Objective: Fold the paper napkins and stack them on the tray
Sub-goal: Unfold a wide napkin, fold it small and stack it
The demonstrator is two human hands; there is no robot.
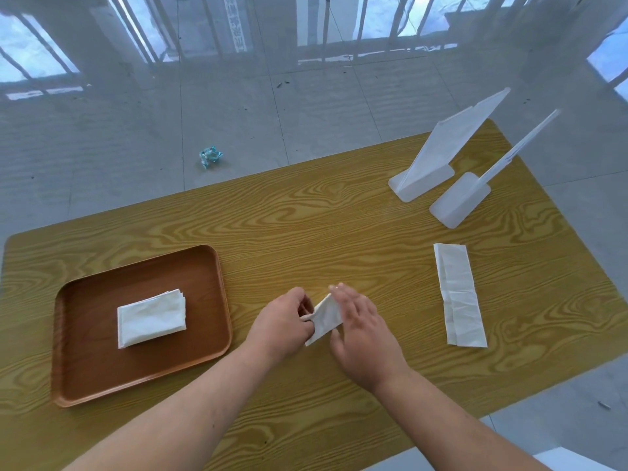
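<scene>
A brown tray [85, 379] lies at the left of the wooden table [306, 215]. On it rests a stack of folded white napkins [151, 317]. At the table's middle, my left hand [283, 322] pinches the lower left edge of a small folded napkin [324, 317], which is tilted up off the table. My right hand [363, 338] is just right of it, fingers spread, with fingertips touching the napkin's upper edge. A long, creased white napkin [460, 295] lies flat to the right, apart from both hands.
Two white plastic stands [421, 181] [458, 202] sit at the table's far right, one leaning with a white sheet in it. A crumpled blue-and-white wrapper [210, 156] lies on the tiled floor beyond the table's far edge.
</scene>
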